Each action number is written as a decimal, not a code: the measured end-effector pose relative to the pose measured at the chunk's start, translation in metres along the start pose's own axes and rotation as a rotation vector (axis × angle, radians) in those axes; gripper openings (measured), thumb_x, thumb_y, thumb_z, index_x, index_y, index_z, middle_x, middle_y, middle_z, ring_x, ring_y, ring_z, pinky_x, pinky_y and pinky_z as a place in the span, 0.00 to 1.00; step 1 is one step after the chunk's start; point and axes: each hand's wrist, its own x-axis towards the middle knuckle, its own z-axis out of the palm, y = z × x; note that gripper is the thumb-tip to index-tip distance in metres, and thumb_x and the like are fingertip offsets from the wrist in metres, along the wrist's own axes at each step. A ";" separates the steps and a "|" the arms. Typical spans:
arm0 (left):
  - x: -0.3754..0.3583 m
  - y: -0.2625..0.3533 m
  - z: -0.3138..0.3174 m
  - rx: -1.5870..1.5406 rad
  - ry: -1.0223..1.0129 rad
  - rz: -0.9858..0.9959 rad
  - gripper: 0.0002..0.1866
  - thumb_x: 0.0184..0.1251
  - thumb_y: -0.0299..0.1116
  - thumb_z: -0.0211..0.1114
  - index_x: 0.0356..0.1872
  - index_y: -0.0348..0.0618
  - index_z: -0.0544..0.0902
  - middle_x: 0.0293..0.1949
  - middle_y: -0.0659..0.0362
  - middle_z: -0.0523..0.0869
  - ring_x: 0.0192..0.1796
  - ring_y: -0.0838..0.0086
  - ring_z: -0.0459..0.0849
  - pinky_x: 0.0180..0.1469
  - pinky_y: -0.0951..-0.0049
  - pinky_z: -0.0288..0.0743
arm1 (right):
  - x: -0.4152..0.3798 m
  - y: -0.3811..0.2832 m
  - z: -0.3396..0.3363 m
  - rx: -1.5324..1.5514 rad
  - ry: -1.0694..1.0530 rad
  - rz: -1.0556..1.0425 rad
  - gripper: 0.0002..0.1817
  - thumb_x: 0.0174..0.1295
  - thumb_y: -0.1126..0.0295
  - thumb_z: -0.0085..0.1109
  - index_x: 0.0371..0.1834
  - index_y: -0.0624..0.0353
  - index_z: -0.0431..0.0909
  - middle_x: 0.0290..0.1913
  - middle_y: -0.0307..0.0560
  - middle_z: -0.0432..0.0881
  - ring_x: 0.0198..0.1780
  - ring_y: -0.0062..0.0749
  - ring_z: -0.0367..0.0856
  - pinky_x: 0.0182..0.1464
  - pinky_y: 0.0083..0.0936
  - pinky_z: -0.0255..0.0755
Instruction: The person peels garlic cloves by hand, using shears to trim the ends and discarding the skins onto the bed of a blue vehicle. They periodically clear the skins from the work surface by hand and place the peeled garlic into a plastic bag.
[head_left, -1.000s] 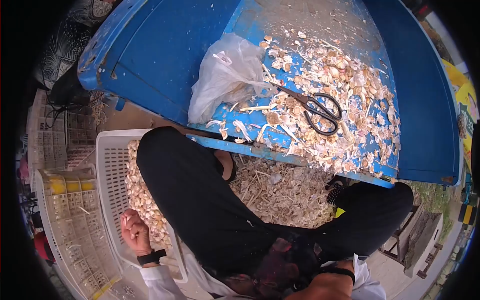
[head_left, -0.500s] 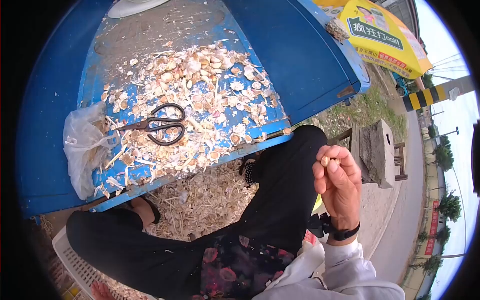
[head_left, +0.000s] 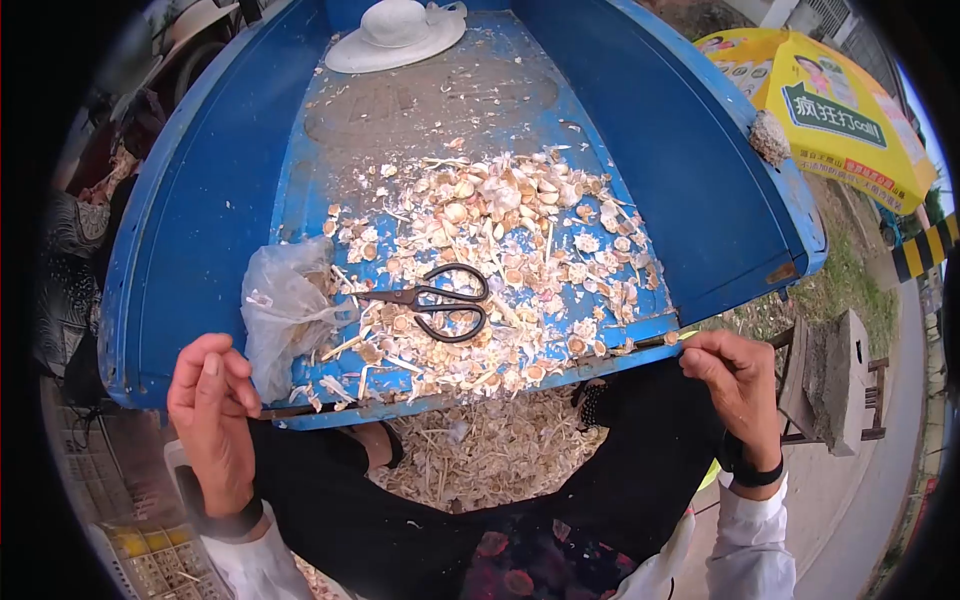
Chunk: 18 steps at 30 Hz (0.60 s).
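Observation:
My left hand (head_left: 214,425) is raised at the left, beside a clear plastic bag (head_left: 280,330). Its fingers are curled with the thumb against them; whatever they hold, if anything, is hidden. Above my knee, near the front edge of the blue cart bed (head_left: 335,418), my right hand (head_left: 738,385) has thumb and fingertips pinched together. I cannot make out anything between them. Black-handled scissors (head_left: 440,302) lie partly open on garlic skins and stems (head_left: 520,340). A heap of garlic cloves (head_left: 500,195) sits farther back, mixed with peelings.
Blue side walls (head_left: 690,170) flank the bed, with a white hat (head_left: 400,35) at its far end. Peelings (head_left: 500,450) cover the ground between my legs. A yellow umbrella (head_left: 840,130) and a concrete block (head_left: 845,380) stand to the right. Crates (head_left: 175,560) are at lower left.
My left hand has risen from the lower left edge into full view. My right hand turned palm-down; the garlic clove it pinched is out of sight. The view has shifted, showing more cart.

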 end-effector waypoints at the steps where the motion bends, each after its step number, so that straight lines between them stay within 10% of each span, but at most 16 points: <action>1: 0.018 -0.005 0.017 -0.018 -0.082 -0.028 0.12 0.74 0.34 0.58 0.49 0.36 0.79 0.33 0.60 0.82 0.26 0.83 0.75 0.27 0.83 0.69 | 0.025 -0.013 0.018 -0.043 -0.127 -0.146 0.06 0.61 0.76 0.63 0.38 0.68 0.82 0.29 0.47 0.83 0.29 0.25 0.81 0.34 0.21 0.74; 6: 0.074 -0.056 0.071 -0.206 -0.249 -0.281 0.11 0.73 0.32 0.58 0.48 0.36 0.80 0.34 0.59 0.84 0.27 0.83 0.79 0.26 0.84 0.72 | 0.164 -0.044 0.129 -0.068 -0.446 -0.355 0.06 0.63 0.79 0.59 0.41 0.67 0.82 0.29 0.45 0.84 0.30 0.21 0.83 0.34 0.22 0.78; 7: 0.076 -0.071 0.071 -0.257 -0.268 -0.351 0.11 0.73 0.32 0.58 0.48 0.36 0.80 0.34 0.59 0.84 0.27 0.84 0.79 0.27 0.84 0.72 | 0.185 -0.040 0.155 -0.041 -0.353 -0.466 0.08 0.56 0.81 0.55 0.36 0.68 0.83 0.29 0.61 0.83 0.28 0.48 0.82 0.34 0.35 0.75; 10: 0.072 -0.089 0.067 -0.245 -0.301 -0.445 0.11 0.73 0.33 0.59 0.48 0.37 0.81 0.34 0.59 0.85 0.28 0.85 0.79 0.27 0.85 0.73 | 0.226 -0.015 0.213 -0.332 -0.328 -0.487 0.04 0.55 0.77 0.56 0.28 0.64 0.80 0.27 0.62 0.80 0.31 0.58 0.80 0.36 0.41 0.74; 16: 0.068 -0.084 0.062 -0.192 -0.361 -0.453 0.11 0.73 0.34 0.58 0.47 0.38 0.82 0.34 0.60 0.85 0.28 0.86 0.79 0.28 0.85 0.75 | 0.230 -0.013 0.245 -0.373 -0.280 -0.370 0.02 0.52 0.75 0.57 0.26 0.62 0.78 0.25 0.62 0.79 0.31 0.61 0.79 0.36 0.48 0.72; 18: 0.067 -0.096 0.065 -0.343 -0.335 -0.550 0.10 0.73 0.34 0.59 0.46 0.37 0.81 0.35 0.61 0.85 0.29 0.85 0.78 0.29 0.84 0.74 | 0.228 -0.015 0.237 -0.410 -0.311 -0.396 0.06 0.54 0.74 0.63 0.33 0.65 0.82 0.24 0.55 0.81 0.26 0.41 0.81 0.32 0.34 0.74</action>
